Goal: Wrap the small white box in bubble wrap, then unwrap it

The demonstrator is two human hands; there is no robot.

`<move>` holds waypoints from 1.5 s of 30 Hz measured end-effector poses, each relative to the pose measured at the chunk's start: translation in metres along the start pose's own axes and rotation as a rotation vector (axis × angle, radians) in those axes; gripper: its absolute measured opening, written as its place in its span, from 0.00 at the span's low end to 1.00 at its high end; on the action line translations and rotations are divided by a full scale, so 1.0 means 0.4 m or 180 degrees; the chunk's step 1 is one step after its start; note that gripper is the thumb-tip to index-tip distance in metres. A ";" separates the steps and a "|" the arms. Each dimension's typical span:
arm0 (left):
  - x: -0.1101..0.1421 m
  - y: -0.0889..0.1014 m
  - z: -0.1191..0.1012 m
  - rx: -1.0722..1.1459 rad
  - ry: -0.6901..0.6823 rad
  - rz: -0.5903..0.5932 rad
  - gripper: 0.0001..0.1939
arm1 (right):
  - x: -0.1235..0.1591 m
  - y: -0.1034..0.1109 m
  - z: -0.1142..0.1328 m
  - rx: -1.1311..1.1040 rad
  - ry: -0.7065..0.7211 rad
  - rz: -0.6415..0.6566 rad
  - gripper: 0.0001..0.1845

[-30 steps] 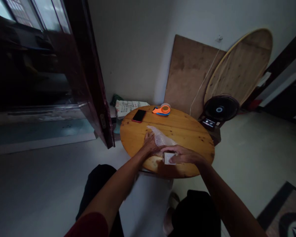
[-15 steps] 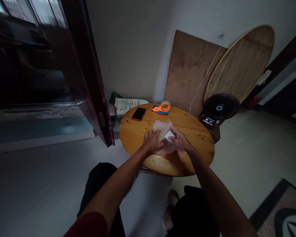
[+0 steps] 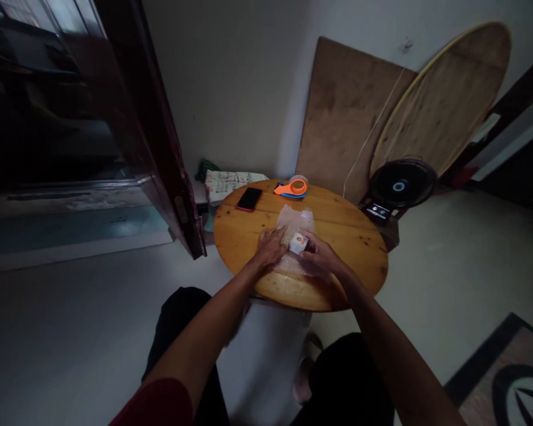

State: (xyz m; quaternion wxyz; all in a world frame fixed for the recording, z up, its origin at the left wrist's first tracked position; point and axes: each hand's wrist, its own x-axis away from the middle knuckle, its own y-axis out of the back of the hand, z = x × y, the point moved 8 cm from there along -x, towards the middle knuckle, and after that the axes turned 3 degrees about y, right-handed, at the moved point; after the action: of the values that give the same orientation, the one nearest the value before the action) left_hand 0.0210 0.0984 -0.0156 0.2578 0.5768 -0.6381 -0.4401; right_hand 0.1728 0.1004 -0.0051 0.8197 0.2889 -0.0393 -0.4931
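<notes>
Forward, left hand (image 3: pixel 270 247) palm-down, fingers slightly apart, on bubble wrap (image 3: pixel 295 218); right hand (image 3: pixel 318 253) clamped on small box (image 3: pixel 297 244).

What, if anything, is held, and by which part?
A small white box, held by its right side in the right hand. The left hand lies against the plastic wrap; any grip there is unclear.

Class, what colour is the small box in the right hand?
The small box is mostly white with a reddish mark; head view shows it best.
</notes>
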 end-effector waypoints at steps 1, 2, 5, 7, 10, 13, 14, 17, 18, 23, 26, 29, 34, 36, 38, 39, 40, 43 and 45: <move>-0.001 -0.001 0.000 -0.0016 0.0015 0.0003 0.33 | -0.001 0.000 0.001 -0.0011 -0.0010 -0.0011 0.31; -0.002 -0.001 0.000 -0.0035 0.0030 0.0008 0.33 | -0.002 0.000 0.001 -0.0012 -0.0030 -0.0018 0.29; -0.003 -0.002 0.000 -0.0099 0.0035 0.0012 0.34 | -0.004 0.001 -0.002 0.0029 -0.0134 0.0019 0.27; -0.003 0.000 0.000 -0.0118 0.0030 -0.0008 0.34 | -0.006 0.003 -0.006 0.0098 -0.0190 0.0060 0.29; -0.001 0.002 -0.001 -0.0110 0.0020 0.0005 0.33 | -0.013 0.007 -0.009 0.0177 -0.0201 0.0125 0.31; 0.001 0.004 -0.003 -0.0107 0.0019 0.0046 0.32 | -0.022 0.008 -0.008 0.0178 -0.0221 0.0209 0.32; 0.001 0.004 -0.004 -0.0109 0.0017 0.0051 0.32 | -0.024 0.008 -0.008 0.0163 -0.0249 0.0244 0.32; 0.001 0.006 -0.005 -0.0106 0.0019 0.0045 0.32 | -0.028 0.006 -0.003 0.0084 -0.0300 0.0365 0.32; 0.001 0.006 -0.004 -0.0106 0.0028 0.0041 0.32 | -0.028 0.005 0.000 0.0060 -0.0294 0.0398 0.32; 0.001 0.003 -0.002 -0.0153 0.0018 0.0069 0.32 | -0.028 0.013 0.014 0.0203 -0.0120 0.0268 0.29; 0.000 0.003 -0.002 -0.0170 -0.0006 0.0043 0.32 | -0.023 0.015 0.012 0.0346 -0.0116 0.0209 0.29; -0.002 0.002 -0.003 -0.0134 -0.0023 0.0023 0.32 | -0.015 0.010 0.018 0.0319 -0.0093 0.0226 0.30; -0.003 -0.003 0.002 -0.0138 -0.0040 0.0000 0.31 | 0.009 0.011 0.039 0.0020 0.0147 0.0134 0.33; -0.004 -0.003 0.005 -0.0127 -0.0029 -0.0043 0.31 | 0.029 0.028 0.040 -0.0012 0.0141 -0.0072 0.29; -0.005 -0.004 0.009 -0.0096 -0.0021 -0.0064 0.32 | 0.060 0.049 0.047 0.0133 0.0111 -0.0269 0.23; -0.006 -0.006 0.010 -0.0083 -0.0018 -0.0055 0.33 | 0.079 0.055 0.055 0.0250 0.0100 -0.0292 0.21; -0.007 -0.007 0.011 -0.0071 -0.0010 -0.0046 0.33 | 0.098 0.054 0.067 0.0372 0.0097 -0.0232 0.19; -0.010 -0.011 0.016 -0.0019 0.0017 -0.0008 0.32 | 0.151 0.024 0.118 0.0984 0.0286 0.0206 0.21; -0.012 -0.012 0.020 0.0046 0.0026 0.0055 0.30 | 0.173 -0.002 0.146 0.1477 0.0452 0.0332 0.24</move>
State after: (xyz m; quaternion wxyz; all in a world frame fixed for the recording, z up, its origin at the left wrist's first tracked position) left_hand 0.0178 0.1052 -0.0226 0.2601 0.5749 -0.6452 -0.4309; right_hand 0.1871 0.0170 0.0278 0.7565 0.5008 -0.1086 -0.4063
